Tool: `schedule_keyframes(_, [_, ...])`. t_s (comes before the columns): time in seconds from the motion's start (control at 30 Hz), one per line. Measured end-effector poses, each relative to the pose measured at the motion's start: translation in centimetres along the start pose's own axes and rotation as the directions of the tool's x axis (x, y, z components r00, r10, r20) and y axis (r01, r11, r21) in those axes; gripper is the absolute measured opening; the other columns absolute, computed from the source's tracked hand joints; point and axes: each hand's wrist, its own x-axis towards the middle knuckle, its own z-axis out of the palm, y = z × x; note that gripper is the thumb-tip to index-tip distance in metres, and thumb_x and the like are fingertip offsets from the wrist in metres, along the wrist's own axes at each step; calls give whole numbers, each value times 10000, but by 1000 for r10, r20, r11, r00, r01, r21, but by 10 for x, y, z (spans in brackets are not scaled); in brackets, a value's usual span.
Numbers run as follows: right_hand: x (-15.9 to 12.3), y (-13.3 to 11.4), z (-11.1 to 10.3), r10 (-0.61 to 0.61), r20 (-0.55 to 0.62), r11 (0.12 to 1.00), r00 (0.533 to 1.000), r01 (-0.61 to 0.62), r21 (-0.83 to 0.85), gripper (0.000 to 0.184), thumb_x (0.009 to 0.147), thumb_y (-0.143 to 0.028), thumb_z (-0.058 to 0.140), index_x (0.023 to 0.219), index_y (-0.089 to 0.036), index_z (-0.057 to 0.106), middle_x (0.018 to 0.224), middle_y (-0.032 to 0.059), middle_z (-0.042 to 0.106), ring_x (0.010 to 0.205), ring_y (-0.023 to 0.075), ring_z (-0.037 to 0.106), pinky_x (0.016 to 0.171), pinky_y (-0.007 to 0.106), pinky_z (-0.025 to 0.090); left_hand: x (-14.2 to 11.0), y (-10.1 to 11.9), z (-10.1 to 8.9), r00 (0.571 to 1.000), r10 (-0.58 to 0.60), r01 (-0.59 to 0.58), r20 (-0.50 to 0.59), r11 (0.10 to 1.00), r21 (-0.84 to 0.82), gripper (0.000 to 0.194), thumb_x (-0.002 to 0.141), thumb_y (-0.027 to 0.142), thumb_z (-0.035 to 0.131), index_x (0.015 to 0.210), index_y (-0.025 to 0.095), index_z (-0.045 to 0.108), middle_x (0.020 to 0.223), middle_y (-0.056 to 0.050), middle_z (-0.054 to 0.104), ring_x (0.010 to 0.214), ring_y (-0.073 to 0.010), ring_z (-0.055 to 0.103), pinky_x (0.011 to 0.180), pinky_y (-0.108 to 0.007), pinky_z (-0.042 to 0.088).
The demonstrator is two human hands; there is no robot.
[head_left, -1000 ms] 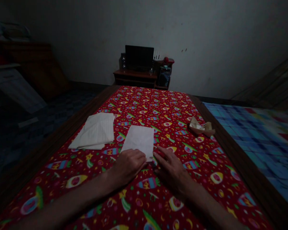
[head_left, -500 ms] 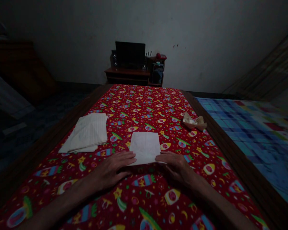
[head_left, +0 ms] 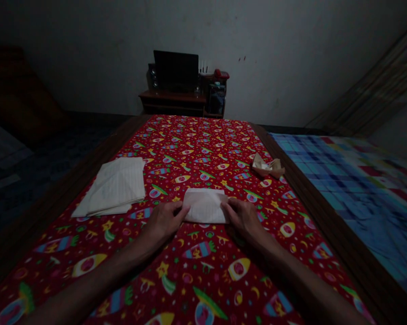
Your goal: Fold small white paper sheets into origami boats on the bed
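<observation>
A white sheet of paper [head_left: 205,208] lies on the red patterned cloth, its near part bent up and over toward the far edge. My left hand [head_left: 168,217] pinches the left side of the sheet, thumb on top. At the right side my right hand [head_left: 244,217] pinches it the same way. To the left of my hands is a stack of lined paper sheets [head_left: 117,185], slightly fanned. Farther off on the right sits a small folded brown paper holder [head_left: 267,167] with something white in it, too small to make out.
The red cloth [head_left: 203,262] covers a long table with dark brown edges [head_left: 312,194]. Beyond its far end stand a monitor [head_left: 176,70] and speakers on a wooden desk [head_left: 173,97]. A blue checked surface [head_left: 342,198] lies to the right.
The sheet's near edge has been lifted and folded away from me, so the sheet looks shorter. Both hands went from lying flat on it to pinching its sides.
</observation>
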Motion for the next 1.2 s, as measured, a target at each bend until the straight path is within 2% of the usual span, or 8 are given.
schedule_keyframes(0.23, [20,-10,1,47,57,929,997,-23,-369,290,902,-296,445,725,-163,633,594,43,635,497,120,524,497,244,237,19,1,-5,1000,12,-17,25,975,221,367,885,411,411,690,172,611,611,-31,611,569,-152,546,546,-241,282])
schedule_keyframes(0.4, [24,-9,6,43,76,863,996,1,-505,265,912,-301,454,792,-154,638,631,67,655,530,143,546,504,275,189,21,3,-8,995,42,-69,86,938,339,375,909,416,384,734,179,615,666,-57,646,642,-194,608,558,-263,316])
schedule_keyframes(0.5, [23,-7,9,54,92,854,994,1,-520,269,917,-313,452,805,-153,637,631,70,656,521,144,538,499,281,166,18,7,-8,996,77,-88,43,912,401,354,927,405,370,866,158,616,752,-83,661,709,-231,630,610,-295,392])
schedule_keyframes(0.57, [23,-5,10,55,85,854,995,-2,-520,272,916,-320,456,797,-152,636,617,69,650,508,136,524,497,282,153,17,11,-6,985,164,-125,-55,895,429,343,924,374,399,1076,114,565,953,-140,656,879,-278,622,727,-358,444])
schedule_keyframes(0.67, [23,-3,11,14,75,863,997,26,-504,279,919,-312,445,794,-147,632,590,59,633,486,121,494,493,281,144,17,18,1,913,398,-332,-92,855,398,436,931,284,403,1325,100,374,1302,-170,508,1197,-281,475,991,-442,365])
schedule_keyframes(0.77, [22,0,12,-30,81,883,996,64,-465,308,933,-296,400,783,-143,622,553,41,605,444,101,433,483,275,148,13,25,15,836,548,-530,28,793,301,428,954,244,345,1367,132,331,1416,-122,414,1325,-228,349,1102,-441,262])
schedule_keyframes(0.93, [20,2,13,-42,55,888,998,63,-455,327,936,-307,382,776,-139,613,550,43,594,424,90,388,480,267,147,2,27,34,823,554,-567,125,791,229,457,953,304,371,1380,142,342,1460,-116,351,1373,-238,262,1111,-453,266])
schedule_keyframes(1.2, [22,-4,10,9,68,874,998,25,-486,313,934,-307,401,781,-139,617,561,41,609,451,107,441,482,267,142,1,23,37,817,560,-576,138,774,263,454,955,301,364,1400,220,331,1485,-46,318,1396,-237,194,1120,-469,247])
